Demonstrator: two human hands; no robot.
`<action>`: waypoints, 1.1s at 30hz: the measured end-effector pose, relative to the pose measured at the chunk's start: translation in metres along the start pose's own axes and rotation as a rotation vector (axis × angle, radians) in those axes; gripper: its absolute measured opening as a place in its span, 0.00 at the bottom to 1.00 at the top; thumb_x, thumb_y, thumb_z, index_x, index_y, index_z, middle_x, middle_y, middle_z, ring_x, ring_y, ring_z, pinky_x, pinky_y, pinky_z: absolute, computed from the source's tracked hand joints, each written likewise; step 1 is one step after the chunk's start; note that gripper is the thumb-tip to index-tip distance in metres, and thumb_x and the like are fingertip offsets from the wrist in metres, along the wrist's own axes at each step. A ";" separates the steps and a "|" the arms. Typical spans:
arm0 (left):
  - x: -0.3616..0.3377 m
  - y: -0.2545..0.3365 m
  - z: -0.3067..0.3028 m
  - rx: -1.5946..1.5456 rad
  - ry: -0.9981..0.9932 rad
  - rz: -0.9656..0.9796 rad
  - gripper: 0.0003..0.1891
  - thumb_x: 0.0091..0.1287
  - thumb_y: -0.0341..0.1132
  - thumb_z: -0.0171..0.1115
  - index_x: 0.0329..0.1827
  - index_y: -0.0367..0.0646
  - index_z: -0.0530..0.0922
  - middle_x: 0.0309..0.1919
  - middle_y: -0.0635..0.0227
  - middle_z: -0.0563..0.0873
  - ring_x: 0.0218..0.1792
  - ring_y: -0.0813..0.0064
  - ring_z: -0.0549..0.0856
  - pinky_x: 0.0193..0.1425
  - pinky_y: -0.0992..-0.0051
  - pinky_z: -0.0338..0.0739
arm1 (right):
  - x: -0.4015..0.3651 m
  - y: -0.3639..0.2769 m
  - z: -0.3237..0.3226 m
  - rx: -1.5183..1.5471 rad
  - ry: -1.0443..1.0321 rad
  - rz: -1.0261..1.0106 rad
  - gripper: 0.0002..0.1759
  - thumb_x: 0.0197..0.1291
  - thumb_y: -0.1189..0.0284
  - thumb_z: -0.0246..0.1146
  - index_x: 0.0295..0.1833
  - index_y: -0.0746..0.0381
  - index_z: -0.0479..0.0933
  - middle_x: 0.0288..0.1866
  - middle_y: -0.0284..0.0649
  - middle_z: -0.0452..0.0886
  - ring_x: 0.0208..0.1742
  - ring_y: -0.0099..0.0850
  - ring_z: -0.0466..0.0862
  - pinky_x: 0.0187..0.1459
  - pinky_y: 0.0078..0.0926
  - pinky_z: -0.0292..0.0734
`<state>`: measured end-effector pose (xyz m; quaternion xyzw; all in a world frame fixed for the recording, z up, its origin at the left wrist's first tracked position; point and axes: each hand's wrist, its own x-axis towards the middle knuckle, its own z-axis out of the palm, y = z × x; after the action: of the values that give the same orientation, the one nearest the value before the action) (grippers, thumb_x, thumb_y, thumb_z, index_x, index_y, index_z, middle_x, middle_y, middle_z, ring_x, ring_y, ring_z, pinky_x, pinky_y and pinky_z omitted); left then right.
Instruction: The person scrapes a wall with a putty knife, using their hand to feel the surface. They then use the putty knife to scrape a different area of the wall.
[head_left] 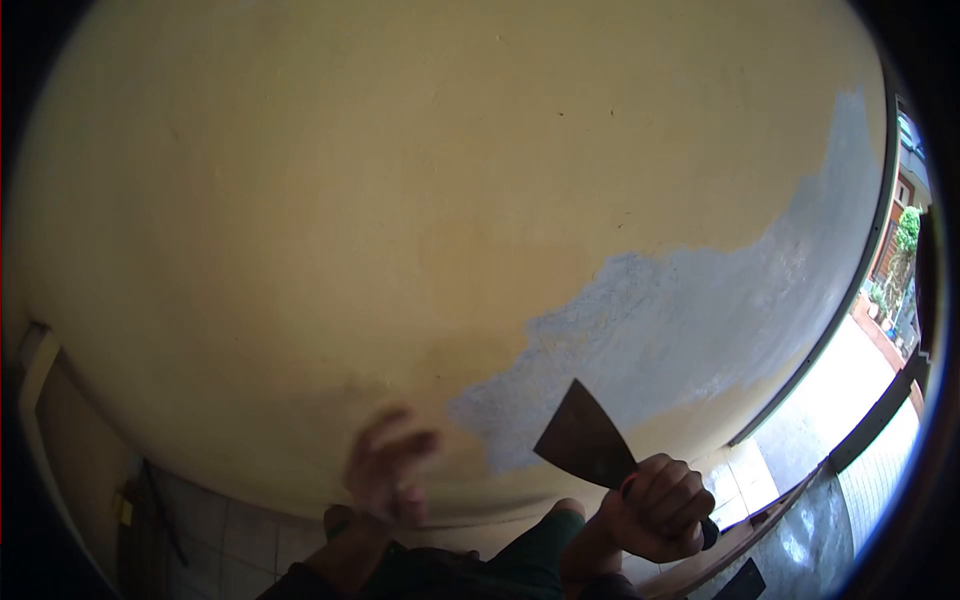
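Observation:
A yellow painted wall (pixel 380 200) fills the view, with a grey scraped patch (pixel 680 320) running from its lower middle up to the right edge. My right hand (pixel 655 505) is shut on the handle of a wide dark scraper (pixel 585 440), whose blade points up-left at the lower edge of the grey patch. My left hand (pixel 390 470) is blurred, fingers apart, held near the wall just left of the patch's lower tip and holding nothing.
A tiled floor (pixel 230 530) lies below the wall. A dark door frame (pixel 860 300) bounds the wall on the right, with a bright outdoor yard and plants (pixel 905 235) beyond it. Another doorway edge (pixel 40 390) stands at the far left.

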<state>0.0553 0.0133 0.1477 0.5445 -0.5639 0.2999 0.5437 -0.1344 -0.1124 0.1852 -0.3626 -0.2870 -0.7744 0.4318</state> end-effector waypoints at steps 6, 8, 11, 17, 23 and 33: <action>0.015 -0.059 0.015 0.490 0.196 0.145 0.28 0.71 0.55 0.36 0.66 0.49 0.70 0.70 0.52 0.63 0.73 0.39 0.50 0.72 0.38 0.40 | -0.003 0.027 0.002 0.000 -0.090 0.000 0.20 0.55 0.68 0.56 0.15 0.56 0.57 0.08 0.32 0.62 0.06 0.22 0.60 0.11 0.20 0.61; 0.009 -0.067 0.022 0.701 0.074 0.133 0.29 0.71 0.56 0.36 0.69 0.53 0.67 0.73 0.52 0.56 0.74 0.40 0.47 0.71 0.36 0.36 | -0.006 0.041 -0.011 -0.007 -0.117 0.064 0.22 0.56 0.66 0.58 0.16 0.56 0.57 0.06 0.34 0.61 0.07 0.25 0.62 0.14 0.22 0.66; 0.010 -0.067 0.026 0.661 0.075 0.129 0.28 0.70 0.56 0.36 0.68 0.54 0.68 0.73 0.52 0.57 0.74 0.40 0.48 0.71 0.36 0.32 | -0.010 0.032 -0.005 -0.001 0.041 -0.080 0.16 0.50 0.70 0.53 0.14 0.55 0.57 0.05 0.29 0.57 0.05 0.19 0.55 0.11 0.13 0.54; 0.008 -0.069 0.027 0.679 0.073 0.132 0.28 0.70 0.56 0.38 0.68 0.55 0.68 0.73 0.52 0.57 0.74 0.41 0.47 0.71 0.36 0.31 | -0.012 0.045 0.002 0.006 -0.029 -0.045 0.17 0.47 0.70 0.55 0.14 0.54 0.56 0.05 0.28 0.59 0.06 0.19 0.55 0.11 0.15 0.54; 0.007 -0.071 0.024 0.686 0.067 0.134 0.28 0.69 0.55 0.39 0.68 0.55 0.68 0.73 0.52 0.56 0.74 0.40 0.47 0.71 0.36 0.31 | -0.015 0.048 0.002 0.040 -0.104 -0.041 0.16 0.46 0.71 0.54 0.13 0.54 0.56 0.04 0.26 0.58 0.04 0.16 0.55 0.11 0.14 0.49; 0.006 -0.072 0.023 0.669 0.070 0.129 0.27 0.68 0.54 0.41 0.68 0.56 0.69 0.73 0.53 0.57 0.74 0.41 0.46 0.71 0.36 0.31 | -0.018 0.056 -0.004 0.075 -0.033 -0.045 0.16 0.44 0.71 0.55 0.13 0.53 0.55 0.05 0.27 0.58 0.06 0.17 0.55 0.12 0.13 0.51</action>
<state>0.1176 -0.0266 0.1294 0.6452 -0.4487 0.5205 0.3339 -0.0803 -0.1327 0.1758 -0.3523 -0.3309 -0.7665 0.4230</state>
